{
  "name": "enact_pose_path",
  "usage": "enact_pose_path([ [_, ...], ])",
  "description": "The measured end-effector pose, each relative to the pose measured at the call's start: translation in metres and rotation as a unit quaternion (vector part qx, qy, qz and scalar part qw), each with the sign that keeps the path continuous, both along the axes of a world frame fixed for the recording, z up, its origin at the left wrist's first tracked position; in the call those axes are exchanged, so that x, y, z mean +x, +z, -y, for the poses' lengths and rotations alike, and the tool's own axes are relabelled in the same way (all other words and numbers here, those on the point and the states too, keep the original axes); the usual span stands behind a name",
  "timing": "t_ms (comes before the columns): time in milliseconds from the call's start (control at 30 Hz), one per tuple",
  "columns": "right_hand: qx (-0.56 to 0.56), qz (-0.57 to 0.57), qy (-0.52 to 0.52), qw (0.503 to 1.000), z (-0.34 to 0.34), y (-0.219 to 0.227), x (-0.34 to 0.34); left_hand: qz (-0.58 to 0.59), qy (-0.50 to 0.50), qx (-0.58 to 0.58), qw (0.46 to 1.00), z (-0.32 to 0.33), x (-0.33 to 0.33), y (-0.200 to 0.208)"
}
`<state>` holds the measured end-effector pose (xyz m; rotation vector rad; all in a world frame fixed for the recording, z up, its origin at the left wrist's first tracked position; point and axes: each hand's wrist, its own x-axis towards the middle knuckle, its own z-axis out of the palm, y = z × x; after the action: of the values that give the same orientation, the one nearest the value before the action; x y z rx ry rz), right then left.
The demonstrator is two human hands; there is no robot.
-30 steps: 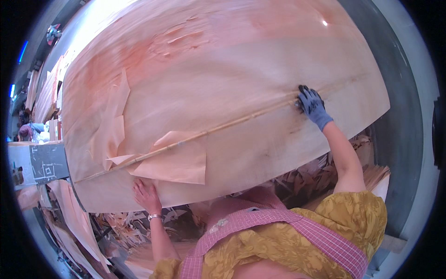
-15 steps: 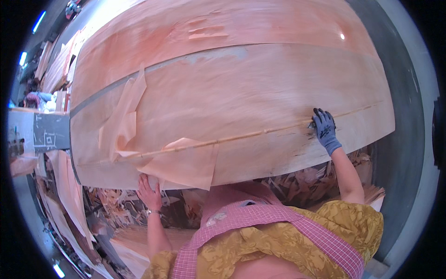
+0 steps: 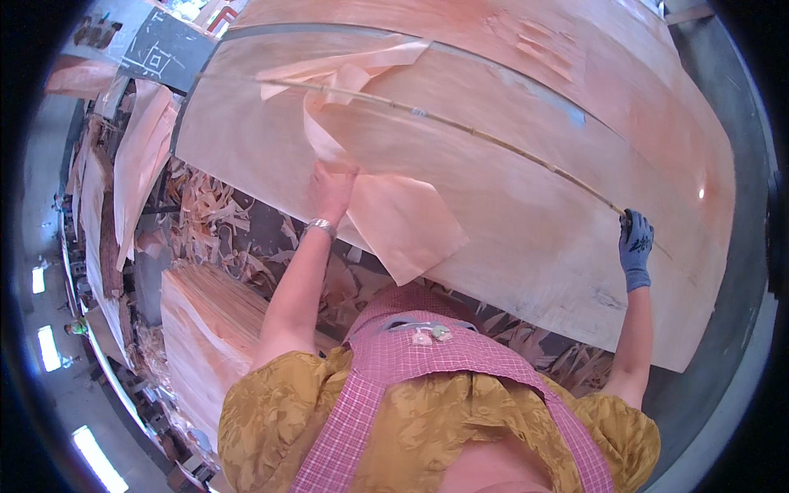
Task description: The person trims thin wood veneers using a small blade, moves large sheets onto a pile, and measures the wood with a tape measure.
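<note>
My right hand point(image 3: 636, 242), in a blue-grey glove with dark fingertips, is closed around a long thin bamboo stick point(image 3: 493, 140). The stick slants across a wide sheet of pale wood veneer point(image 3: 526, 238), its far end at the upper left. My left hand point(image 3: 331, 191), bare with a watch at the wrist, closes on a loose, torn veneer piece point(image 3: 407, 222). That piece lies crumpled on the sheet, and its broad flap reaches the near edge. Its narrow twisted part runs up under the stick.
Wood scraps point(image 3: 205, 209) litter the space below the near edge. A veneer stack point(image 3: 205, 320) stands at my left, with more sheets point(image 3: 144, 156) hanging beyond it. A dark panel with chalk marks point(image 3: 168, 51) adjoins the upper left. A grey border point(image 3: 740, 271) curves along the right.
My view has turned to the left. The left hand has moved from the sheet's near edge onto the torn veneer piece. The right hand now grips the stick's near end.
</note>
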<state>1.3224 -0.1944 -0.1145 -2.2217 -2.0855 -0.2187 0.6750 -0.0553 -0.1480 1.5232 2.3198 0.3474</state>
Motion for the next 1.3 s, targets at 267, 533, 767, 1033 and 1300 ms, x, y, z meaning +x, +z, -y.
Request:
enact_pose_path([
  [267,0.045,-0.073,-0.062,0.994,0.02,0.033,0.01,0.275,0.071,0.162,0.945,-0.014,-0.112,-0.093],
  [533,0.038,-0.136,-0.202,0.969,0.062,0.01,0.142,-0.184,-0.063,0.121,0.973,-0.023,-0.138,0.037],
  [767,-0.03,0.013,-0.301,0.953,0.129,-0.009,0.282,-0.249,-0.386,0.034,0.888,-0.082,-0.032,0.115],
  [1033,0.027,0.01,-0.216,0.976,0.06,-0.005,0.258,0.116,-0.584,-0.234,0.769,-0.08,0.085,0.073],
  [1300,-0.318,-0.716,-0.128,0.609,-0.083,0.018,-0.136,0.309,-0.735,-0.226,0.559,-0.037,0.255,0.095],
])
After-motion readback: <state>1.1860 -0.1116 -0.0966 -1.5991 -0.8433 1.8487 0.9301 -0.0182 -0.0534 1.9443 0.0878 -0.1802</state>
